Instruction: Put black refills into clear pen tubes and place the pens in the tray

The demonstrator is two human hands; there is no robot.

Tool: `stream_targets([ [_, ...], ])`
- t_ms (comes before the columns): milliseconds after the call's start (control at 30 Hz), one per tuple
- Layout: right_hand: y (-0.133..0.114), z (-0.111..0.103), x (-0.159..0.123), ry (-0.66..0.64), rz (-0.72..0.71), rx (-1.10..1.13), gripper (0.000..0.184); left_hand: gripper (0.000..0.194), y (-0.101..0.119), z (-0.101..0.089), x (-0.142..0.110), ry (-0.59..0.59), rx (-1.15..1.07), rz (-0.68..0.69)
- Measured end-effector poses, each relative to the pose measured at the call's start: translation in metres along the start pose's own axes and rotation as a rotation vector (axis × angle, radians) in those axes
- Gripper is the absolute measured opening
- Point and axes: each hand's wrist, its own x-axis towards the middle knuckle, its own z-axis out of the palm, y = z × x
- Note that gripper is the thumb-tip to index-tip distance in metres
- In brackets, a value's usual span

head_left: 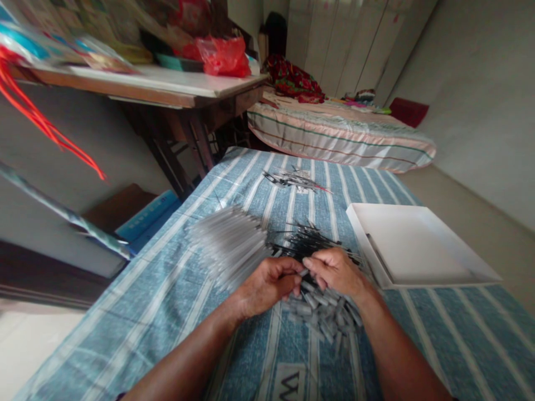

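Observation:
My left hand and my right hand meet over the table, fingers pinched together. Between their fingertips sits a small grey pen cap, mostly covered by the fingers. Just below is a heap of loose grey pen caps, partly behind my right hand. A bundle of thin black pen refills lies beyond the fingers. To the left of them, a broad stack of grey translucent pen barrels lies side by side, blurred by motion.
An open white box with one dark pen inside stands at the right. More thin pieces lie farther back on the striped cloth. A wooden desk with a red bag stands left; a bed is behind.

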Motion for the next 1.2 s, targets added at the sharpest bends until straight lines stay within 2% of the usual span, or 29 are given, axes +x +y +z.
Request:
stream_targets([
  [133,0.0021,0.0014,0.0008,-0.041,0.045,0.114,0.027,0.015,-0.0004,-0.0004,0.0002,0.002,0.006,-0.01],
  [300,0.0028,0.0038,0.0018,-0.007,0.066,-0.017,0.043,0.015,-0.0001,-0.0004,0.0009,0.003,0.022,-0.019],
  [433,0.0022,0.0033,0.0019,-0.024,0.032,0.013,0.031,0.015,-0.0003,-0.0001,0.0009,0.004,0.016,-0.016],
  [567,0.0015,0.0032,0.0021,0.02,0.043,-0.081,0.043,0.014,0.0,0.0002,0.0007,0.008,0.019,-0.011],
  [700,0.0012,0.0036,0.0021,-0.01,0.051,-0.018,0.032,0.014,0.0008,0.0008,0.0008,0.012,0.042,-0.017],
  [833,0.0018,0.0024,0.0015,0.006,0.072,-0.047,0.041,0.014,0.0002,0.0011,0.0011,0.018,0.029,-0.024],
  [967,0.0018,0.0003,0.0007,-0.018,0.058,-0.015,0.029,0.013,-0.0008,0.0008,0.0015,0.02,0.05,-0.007],
  [1100,0.0019,0.0001,0.0009,-0.015,0.099,-0.039,0.039,0.014,-0.0036,0.0002,0.0024,0.025,0.056,-0.006],
  [1200,0.0017,0.0006,0.0009,-0.04,0.089,0.013,0.027,0.012,-0.0061,0.0001,0.0034,0.034,0.064,0.005],
])
